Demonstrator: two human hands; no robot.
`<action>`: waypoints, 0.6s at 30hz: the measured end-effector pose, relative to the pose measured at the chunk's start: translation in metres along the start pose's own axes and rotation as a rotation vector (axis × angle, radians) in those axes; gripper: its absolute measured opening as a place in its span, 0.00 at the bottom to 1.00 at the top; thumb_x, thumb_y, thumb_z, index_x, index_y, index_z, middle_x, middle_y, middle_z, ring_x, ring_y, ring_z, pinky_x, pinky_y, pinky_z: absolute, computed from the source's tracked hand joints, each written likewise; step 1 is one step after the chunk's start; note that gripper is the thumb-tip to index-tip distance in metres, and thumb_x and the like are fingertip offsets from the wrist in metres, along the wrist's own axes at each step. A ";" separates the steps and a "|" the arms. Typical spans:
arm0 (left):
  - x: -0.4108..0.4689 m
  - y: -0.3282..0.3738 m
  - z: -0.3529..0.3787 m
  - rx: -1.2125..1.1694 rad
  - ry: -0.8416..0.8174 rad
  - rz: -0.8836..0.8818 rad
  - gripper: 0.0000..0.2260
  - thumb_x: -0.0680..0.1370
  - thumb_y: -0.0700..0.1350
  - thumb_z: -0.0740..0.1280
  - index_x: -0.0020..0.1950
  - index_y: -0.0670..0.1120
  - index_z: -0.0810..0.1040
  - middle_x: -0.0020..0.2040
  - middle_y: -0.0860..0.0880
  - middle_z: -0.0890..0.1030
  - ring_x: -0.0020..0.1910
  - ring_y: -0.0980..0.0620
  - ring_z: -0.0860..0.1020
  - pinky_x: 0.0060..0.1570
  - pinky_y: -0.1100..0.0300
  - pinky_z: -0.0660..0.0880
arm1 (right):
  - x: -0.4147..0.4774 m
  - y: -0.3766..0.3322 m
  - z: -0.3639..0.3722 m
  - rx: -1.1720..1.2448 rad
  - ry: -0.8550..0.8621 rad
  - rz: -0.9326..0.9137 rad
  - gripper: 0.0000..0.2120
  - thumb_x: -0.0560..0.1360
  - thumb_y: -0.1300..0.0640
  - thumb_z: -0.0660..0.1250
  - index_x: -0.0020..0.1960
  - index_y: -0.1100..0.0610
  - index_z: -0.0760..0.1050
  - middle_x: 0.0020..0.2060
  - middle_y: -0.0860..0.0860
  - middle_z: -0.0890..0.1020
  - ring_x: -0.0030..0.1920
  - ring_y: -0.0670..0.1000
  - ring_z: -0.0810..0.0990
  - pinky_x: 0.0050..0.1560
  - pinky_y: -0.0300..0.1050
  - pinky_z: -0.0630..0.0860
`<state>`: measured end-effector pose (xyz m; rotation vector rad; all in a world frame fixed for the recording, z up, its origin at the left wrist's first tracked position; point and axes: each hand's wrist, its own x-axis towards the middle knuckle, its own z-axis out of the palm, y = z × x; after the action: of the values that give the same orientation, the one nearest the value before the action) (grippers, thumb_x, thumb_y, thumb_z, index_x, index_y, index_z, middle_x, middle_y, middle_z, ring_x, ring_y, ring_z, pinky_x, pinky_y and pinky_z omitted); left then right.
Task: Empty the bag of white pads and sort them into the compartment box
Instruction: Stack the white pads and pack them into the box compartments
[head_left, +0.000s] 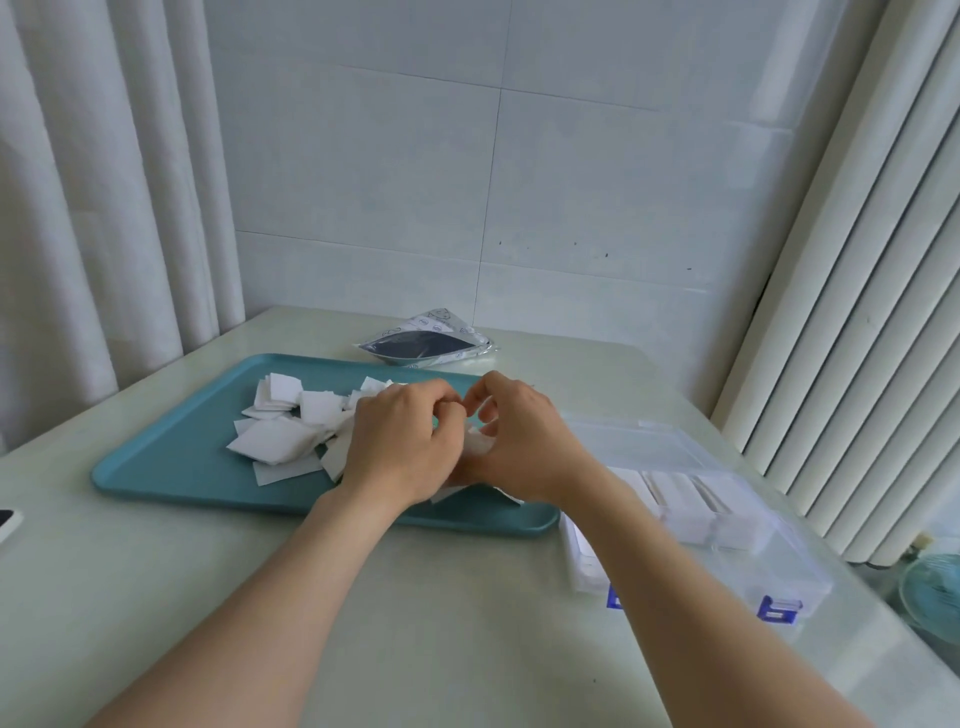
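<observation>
Several white square pads (283, 439) lie scattered on a teal tray (171, 467). My left hand (400, 441) and my right hand (519, 441) meet over the tray's right half, fingers curled round a small stack of pads (479, 446) held between them. The emptied bag (428, 343), dark with a printed silver edge, lies flat behind the tray. The clear compartment box (748, 540) stands to the right of the tray with its lid open; several of its compartments hold white pads.
A phone's corner (8, 522) shows at the table's left edge. Curtains hang on the left, a ribbed radiator on the right, and a teal fan (930, 587) sits low at the far right. Pale green tabletop (415, 623) lies in front of the tray.
</observation>
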<state>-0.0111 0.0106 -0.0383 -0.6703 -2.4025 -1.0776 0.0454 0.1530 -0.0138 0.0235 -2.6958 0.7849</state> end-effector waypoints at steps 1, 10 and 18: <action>0.000 0.000 0.000 0.034 -0.030 0.016 0.17 0.75 0.53 0.56 0.49 0.53 0.83 0.44 0.55 0.83 0.46 0.49 0.78 0.53 0.51 0.74 | -0.001 0.001 0.000 -0.005 0.015 -0.012 0.31 0.61 0.45 0.85 0.58 0.48 0.75 0.51 0.47 0.76 0.53 0.48 0.77 0.45 0.38 0.71; -0.003 0.001 -0.001 0.313 -0.288 0.010 0.12 0.75 0.62 0.64 0.52 0.59 0.78 0.51 0.56 0.76 0.52 0.51 0.77 0.57 0.49 0.69 | -0.020 0.009 -0.024 -0.259 -0.139 0.071 0.37 0.60 0.30 0.78 0.66 0.41 0.74 0.52 0.39 0.80 0.56 0.45 0.74 0.60 0.49 0.66; -0.004 -0.007 -0.003 0.243 -0.250 -0.005 0.07 0.79 0.56 0.66 0.53 0.55 0.78 0.46 0.55 0.80 0.51 0.48 0.78 0.52 0.52 0.74 | -0.028 0.009 -0.022 -0.461 -0.157 0.048 0.21 0.68 0.38 0.74 0.57 0.46 0.81 0.47 0.44 0.80 0.55 0.52 0.75 0.61 0.53 0.66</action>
<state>-0.0113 0.0031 -0.0430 -0.7509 -2.6900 -0.7211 0.0777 0.1703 -0.0103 -0.0927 -2.9694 0.1638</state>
